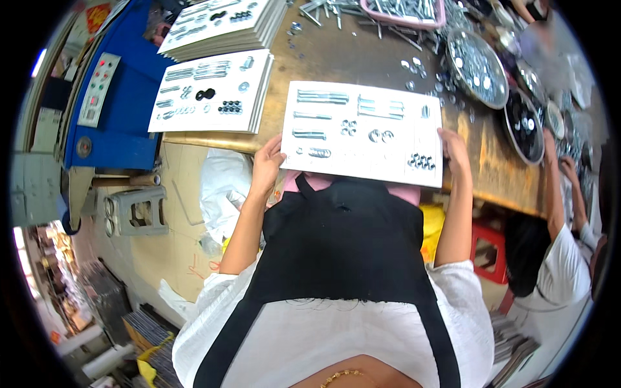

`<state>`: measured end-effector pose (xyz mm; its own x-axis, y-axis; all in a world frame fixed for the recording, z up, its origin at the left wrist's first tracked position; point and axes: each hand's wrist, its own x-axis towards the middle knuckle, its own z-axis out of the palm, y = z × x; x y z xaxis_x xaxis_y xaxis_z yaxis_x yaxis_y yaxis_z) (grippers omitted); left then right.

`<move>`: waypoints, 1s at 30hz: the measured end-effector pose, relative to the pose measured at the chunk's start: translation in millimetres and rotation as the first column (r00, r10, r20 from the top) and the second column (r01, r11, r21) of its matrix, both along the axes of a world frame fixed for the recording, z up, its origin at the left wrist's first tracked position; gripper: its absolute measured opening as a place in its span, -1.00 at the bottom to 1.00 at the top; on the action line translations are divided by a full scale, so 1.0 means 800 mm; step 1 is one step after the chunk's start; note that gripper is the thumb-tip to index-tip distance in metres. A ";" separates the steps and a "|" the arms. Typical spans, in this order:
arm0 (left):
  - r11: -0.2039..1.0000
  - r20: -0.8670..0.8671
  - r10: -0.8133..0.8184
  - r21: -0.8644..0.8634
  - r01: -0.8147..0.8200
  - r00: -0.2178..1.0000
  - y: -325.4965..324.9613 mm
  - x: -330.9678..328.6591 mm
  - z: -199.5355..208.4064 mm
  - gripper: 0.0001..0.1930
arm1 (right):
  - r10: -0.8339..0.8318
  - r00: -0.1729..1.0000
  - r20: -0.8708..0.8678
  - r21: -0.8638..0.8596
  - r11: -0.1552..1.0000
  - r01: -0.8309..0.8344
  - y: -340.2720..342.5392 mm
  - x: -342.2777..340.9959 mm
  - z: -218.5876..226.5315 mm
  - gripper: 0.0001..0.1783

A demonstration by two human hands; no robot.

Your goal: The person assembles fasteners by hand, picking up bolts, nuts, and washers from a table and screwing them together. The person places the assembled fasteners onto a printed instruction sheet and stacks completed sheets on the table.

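Head view: at frame centre a white card (362, 132) laid out with bolts, washers and nuts sits at the wooden table (491, 161) edge, the left hand (266, 165) clamped on its lower-left corner, the right hand (455, 152) gripping its right edge (similar cards (210, 90) stacked upper left).

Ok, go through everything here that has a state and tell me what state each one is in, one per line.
White card: flat on the table edge, hardware laid out on it.
Left hand: gripping the card's left edge.
Right hand: gripping its right edge.
Card stacks: piled, filled.
Metal bowl: holding small parts.
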<state>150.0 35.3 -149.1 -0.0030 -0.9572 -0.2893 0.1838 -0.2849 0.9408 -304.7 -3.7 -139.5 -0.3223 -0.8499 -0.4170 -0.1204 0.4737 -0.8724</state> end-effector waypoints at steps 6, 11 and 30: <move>0.996 -0.077 0.014 -0.087 -0.020 0.997 0.004 0.002 0.014 -0.39 | 0.003 0.976 0.216 -0.008 1.000 -0.002 -0.002 -0.010 0.004 -0.74; 0.987 -0.143 0.077 -0.130 -0.096 0.987 0.008 0.016 0.058 -0.39 | -0.035 0.973 0.230 -0.042 0.998 0.045 -0.011 0.019 0.081 -0.72; 0.959 0.232 0.277 -0.123 -0.254 0.932 -0.162 0.414 0.096 -0.45 | 0.291 0.829 0.477 -0.191 0.955 -0.225 -0.150 0.377 0.062 -0.76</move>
